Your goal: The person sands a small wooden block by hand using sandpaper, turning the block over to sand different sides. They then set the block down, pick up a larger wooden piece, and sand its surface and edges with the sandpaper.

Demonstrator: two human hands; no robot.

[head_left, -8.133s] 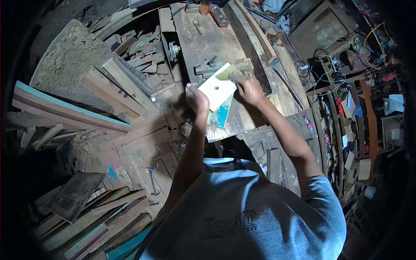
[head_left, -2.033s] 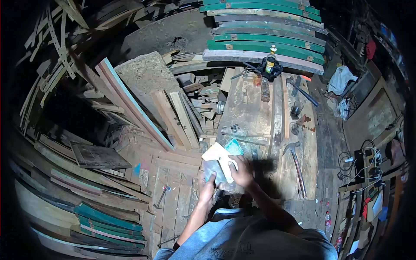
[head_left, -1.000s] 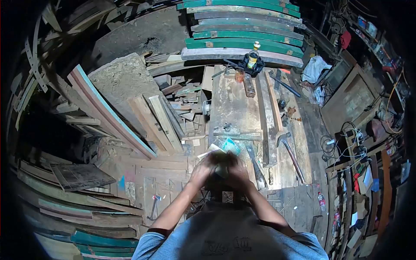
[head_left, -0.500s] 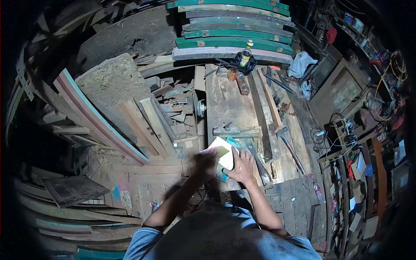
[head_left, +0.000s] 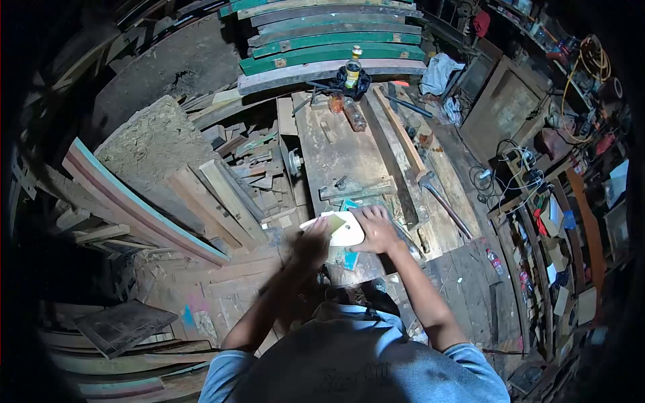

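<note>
A pale, flat piece (head_left: 348, 230) with a small dark hole lies between my hands at the near end of the workbench, above a teal sheet (head_left: 350, 260). My left hand (head_left: 314, 240) is on its left end, with a yellowish-green patch beside the fingers; that hand is partly blurred, with its fingers pressed together at the piece. My right hand (head_left: 376, 230) grips the right edge of the piece, fingers over the top and thumb below.
The workbench (head_left: 336, 158) bears a bottle (head_left: 353, 67), a jar (head_left: 354, 115) and a wooden block (head_left: 357, 189). A hammer (head_left: 440, 195) lies at the right. Green planks (head_left: 329, 43) are stacked behind; cables (head_left: 517, 171) hang right.
The pale piece has turned to lie more level, and my right hand has shifted with it. The view has swung, so the bench appears tilted and further left.
</note>
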